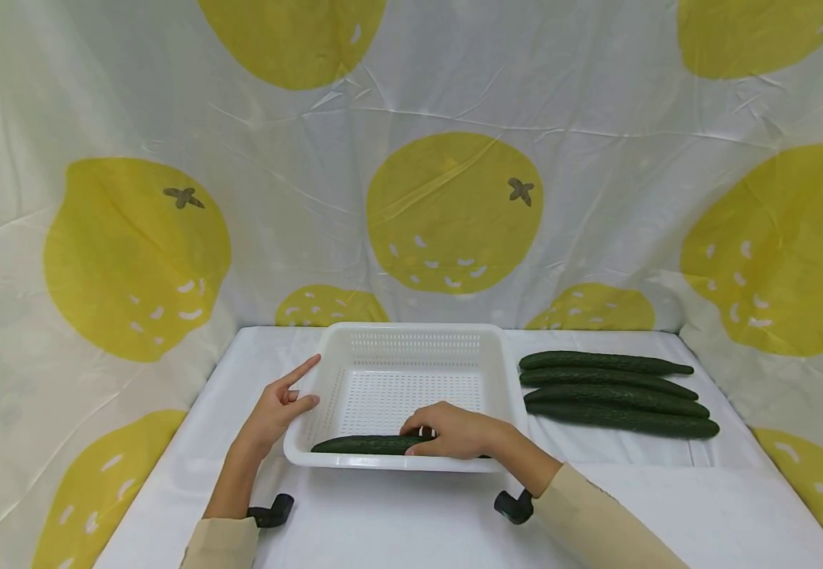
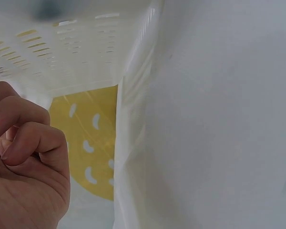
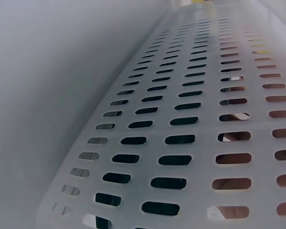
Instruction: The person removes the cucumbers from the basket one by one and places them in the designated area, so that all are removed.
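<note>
A white plastic basket (image 1: 411,465) with slotted walls stands on the table. My right hand (image 1: 454,431) grips a dark green cucumber (image 1: 361,445) that lies along the basket's near inner wall. In the right wrist view, the cucumber (image 3: 175,160) shows dark through the slots of the basket wall (image 3: 205,131), with parts of the hand above it. At the basket's left side, my left hand (image 1: 279,407) touches the rim with a straight index finger and thumb. Its other fingers (image 2: 33,112) curl loosely around nothing in the left wrist view.
Several cucumbers (image 1: 613,395) lie side by side on the white tablecloth (image 1: 667,490), to the right of the basket. A lemon-print curtain (image 1: 596,197) hangs behind the table and along both sides. A black wrist device (image 1: 272,511) sits at each forearm.
</note>
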Demonstrator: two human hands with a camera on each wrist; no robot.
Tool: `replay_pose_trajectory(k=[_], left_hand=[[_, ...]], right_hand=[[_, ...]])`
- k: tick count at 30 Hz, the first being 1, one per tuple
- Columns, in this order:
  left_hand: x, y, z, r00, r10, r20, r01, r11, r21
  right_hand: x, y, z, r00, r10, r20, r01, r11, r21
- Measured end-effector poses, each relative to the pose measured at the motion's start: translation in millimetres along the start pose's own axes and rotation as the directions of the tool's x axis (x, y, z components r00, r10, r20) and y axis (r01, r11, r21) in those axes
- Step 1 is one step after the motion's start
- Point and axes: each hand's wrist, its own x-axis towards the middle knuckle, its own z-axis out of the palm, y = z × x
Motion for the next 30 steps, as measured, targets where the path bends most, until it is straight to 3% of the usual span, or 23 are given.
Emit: replay_pose_trajectory(k=[10,18,30], left_hand=[[-0.2,1.4,-0.5,1.0,-0.002,-0.005,0.003,1.0,0.007],[0.2,1.8,-0.9,1.0,0.01,-0.006,-0.01,1.0,0.0],[-1.2,0.6,0.8,1.0,0.015,0.002,-0.015,1.0,-0.006]], right_hand=[[-7.1,-6.5,-3.3,0.995,0.047,-0.09,-0.048,0.999,0.0],[-16.7,-4.6,-10.8,0.983,-0.003,-0.182,0.002,1.0,-0.004],[-32.3,-5.1,-29.4,0.941,-0.091,-0.325,0.1,0.995,0.011]])
